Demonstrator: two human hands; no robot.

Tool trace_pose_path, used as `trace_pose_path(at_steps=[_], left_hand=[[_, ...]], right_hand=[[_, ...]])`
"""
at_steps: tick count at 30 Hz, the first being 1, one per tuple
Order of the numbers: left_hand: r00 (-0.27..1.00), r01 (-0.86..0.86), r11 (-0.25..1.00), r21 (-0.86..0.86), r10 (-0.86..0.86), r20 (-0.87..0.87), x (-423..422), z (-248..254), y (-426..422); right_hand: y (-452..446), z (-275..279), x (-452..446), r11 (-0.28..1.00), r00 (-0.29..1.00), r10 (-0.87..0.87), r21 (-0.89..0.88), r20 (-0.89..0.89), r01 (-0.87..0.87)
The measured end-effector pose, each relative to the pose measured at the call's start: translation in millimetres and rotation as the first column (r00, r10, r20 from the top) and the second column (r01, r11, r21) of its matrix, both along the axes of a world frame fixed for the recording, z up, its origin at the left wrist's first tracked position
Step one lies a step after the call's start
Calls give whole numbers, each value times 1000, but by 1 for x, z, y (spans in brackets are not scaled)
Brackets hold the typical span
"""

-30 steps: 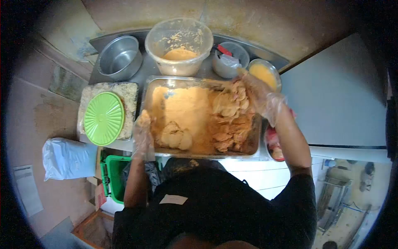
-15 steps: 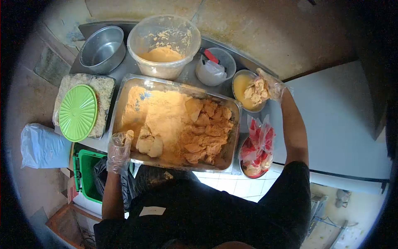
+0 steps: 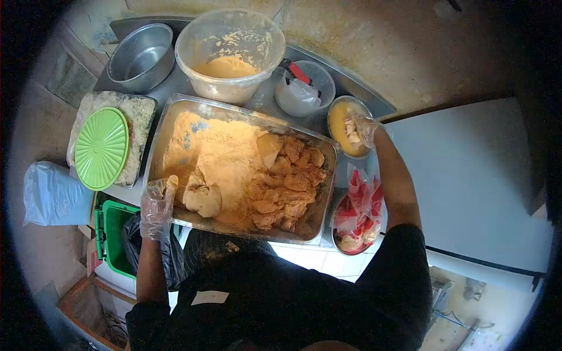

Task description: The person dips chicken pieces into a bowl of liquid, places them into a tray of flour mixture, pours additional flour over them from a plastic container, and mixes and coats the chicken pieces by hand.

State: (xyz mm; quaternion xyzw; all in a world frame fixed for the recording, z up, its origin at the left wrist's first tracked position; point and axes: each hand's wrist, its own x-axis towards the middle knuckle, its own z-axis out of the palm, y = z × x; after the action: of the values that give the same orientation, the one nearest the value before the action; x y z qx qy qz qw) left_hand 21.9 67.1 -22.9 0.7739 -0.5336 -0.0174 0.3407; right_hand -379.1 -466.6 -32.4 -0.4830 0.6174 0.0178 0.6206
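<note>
A large metal tray [image 3: 246,114] holds orange powder [image 3: 225,155], coated pieces [image 3: 287,190] on its right side and a pale lump [image 3: 202,199] near its front left. My left hand [image 3: 157,207], in a clear plastic glove, is at the tray's front left corner, thumb up; its fingers are too blurred to tell what they hold. At the upper right, my gloved right hand [image 3: 366,130] is in the bowl of yellow liquid [image 3: 338,120], closed around pale pieces [image 3: 352,133] that touch the liquid.
Behind the tray stand a metal pot [image 3: 140,58], a plastic tub [image 3: 228,88] and a smaller container [image 3: 304,96] with a red-handled tool. A green lid [image 3: 102,149] lies on a crumb-filled tray at left. A bowl with red plastic bags [image 3: 357,213] sits at right.
The view has shifted. My right hand has moved from over the tray to the yellow bowl with pale pieces, and is now lower in it. My left hand stays by the tray's corner.
</note>
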Motion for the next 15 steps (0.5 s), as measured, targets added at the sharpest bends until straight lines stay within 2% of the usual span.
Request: trace_pose_path(at_steps=[2, 5, 9, 11, 14, 15], left_hand=[[998, 37, 999, -27, -35, 58, 1, 2, -3], [964, -99, 995, 16, 100, -246, -4, -1, -5], [964, -107, 994, -2, 103, -244, -7, 6, -6], [968, -112, 993, 34, 117, -222, -8, 15, -7], [959, -116, 993, 36, 121, -256, -4, 2, -3], [982, -96, 995, 3, 95, -165, -4, 0, -2]], right_hand=[[5, -10, 6, 994, 999, 43, -97, 2, -43], [11, -10, 17, 993, 995, 44, -108, -86, -54], [36, 7, 37, 953, 970, 65, -273, -233, -129], [41, 9, 46, 939, 966, 50, -317, -252, -131], [46, 13, 57, 936, 974, -1, -344, -224, -78], [48, 15, 60, 938, 978, -19, -341, -208, -54]])
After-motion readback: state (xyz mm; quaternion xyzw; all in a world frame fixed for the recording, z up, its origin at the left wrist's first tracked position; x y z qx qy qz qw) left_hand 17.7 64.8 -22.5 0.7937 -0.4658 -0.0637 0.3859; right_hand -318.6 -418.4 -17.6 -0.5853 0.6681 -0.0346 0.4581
